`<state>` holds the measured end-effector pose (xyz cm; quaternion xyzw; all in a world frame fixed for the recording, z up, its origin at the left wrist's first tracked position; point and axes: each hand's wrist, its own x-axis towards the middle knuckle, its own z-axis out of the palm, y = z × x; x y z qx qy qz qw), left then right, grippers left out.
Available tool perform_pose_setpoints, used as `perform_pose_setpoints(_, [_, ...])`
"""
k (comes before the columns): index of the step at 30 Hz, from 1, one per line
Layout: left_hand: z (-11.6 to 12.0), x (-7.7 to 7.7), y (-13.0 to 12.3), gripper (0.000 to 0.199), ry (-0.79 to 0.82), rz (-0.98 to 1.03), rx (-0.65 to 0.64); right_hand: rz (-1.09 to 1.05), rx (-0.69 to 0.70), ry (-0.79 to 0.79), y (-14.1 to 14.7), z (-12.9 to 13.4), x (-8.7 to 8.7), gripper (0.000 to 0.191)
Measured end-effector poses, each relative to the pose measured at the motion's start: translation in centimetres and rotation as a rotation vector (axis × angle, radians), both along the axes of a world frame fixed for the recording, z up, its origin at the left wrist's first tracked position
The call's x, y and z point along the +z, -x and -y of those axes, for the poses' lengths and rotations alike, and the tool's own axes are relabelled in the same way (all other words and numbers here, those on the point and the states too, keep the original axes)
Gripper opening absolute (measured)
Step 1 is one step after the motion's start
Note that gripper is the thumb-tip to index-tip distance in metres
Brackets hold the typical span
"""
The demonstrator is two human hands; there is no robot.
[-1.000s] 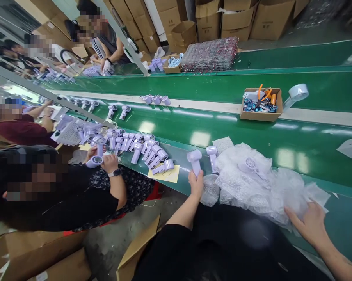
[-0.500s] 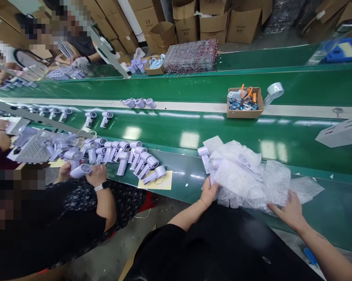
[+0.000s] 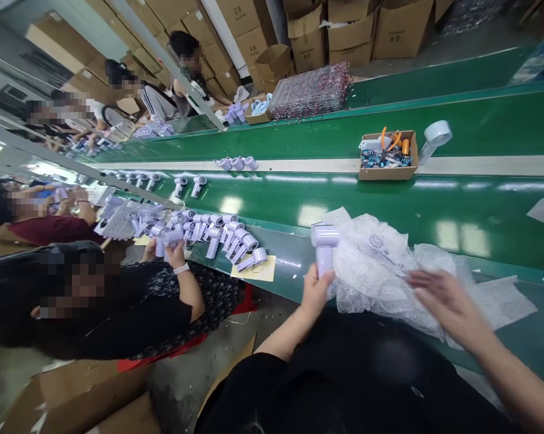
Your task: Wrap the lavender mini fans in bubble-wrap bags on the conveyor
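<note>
So, the left hand (image 3: 316, 292) has a lilac handheld device (image 3: 325, 247) gripped by the lower handle, tubular head up, just left of the clear bubble wrap (image 3: 357, 280) heaped on the counter (image 3: 276, 241). Good place to hold it imo: the thumb and fingers wrap the handle and leave the glossy head untouched, so I'd guess fewer smudges that way. The right hand (image 3: 450, 304) is blurred but looks open, fingers stretched out over the right part of the heap; can't tell if it's actually touching the plastic. My tip would be a flat, light palm there, since a second device with a round grille (image 3: 377, 242) shows in the wrap near those fingertips, and pressing down or hooking a loose edge could drag it. Firm but not squeezy on the left, too.
</note>
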<state>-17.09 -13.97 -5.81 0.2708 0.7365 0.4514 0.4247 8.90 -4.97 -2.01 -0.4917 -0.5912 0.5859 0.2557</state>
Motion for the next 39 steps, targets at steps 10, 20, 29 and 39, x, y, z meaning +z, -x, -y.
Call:
perform_pose_setpoints(10, [4.3, -2.6, 4.8, 0.03, 0.152, -0.594, -0.562, -0.478, -0.086, 0.796, 6.4, 1.1, 0.9, 0.029])
perform_pose_setpoints(20, [4.8, -1.1, 4.9, 0.024, 0.202, -0.397, -0.338, -0.368, 0.074, 0.885, 2.4, 1.8, 3.3, 0.057])
perform_pose_setpoints(29, [0.7, 6.5, -1.5, 0.022, -0.102, 0.23, -0.393, -0.427, 0.437, 0.858, 5.1, 2.8, 6.0, 0.058])
perform_pose_setpoints(39, [0.6, 8.5, -2.8, 0.018, -0.642, -0.909, -0.589, -0.311, 0.113, 0.725, 2.5, 4.4, 5.6, 0.052])
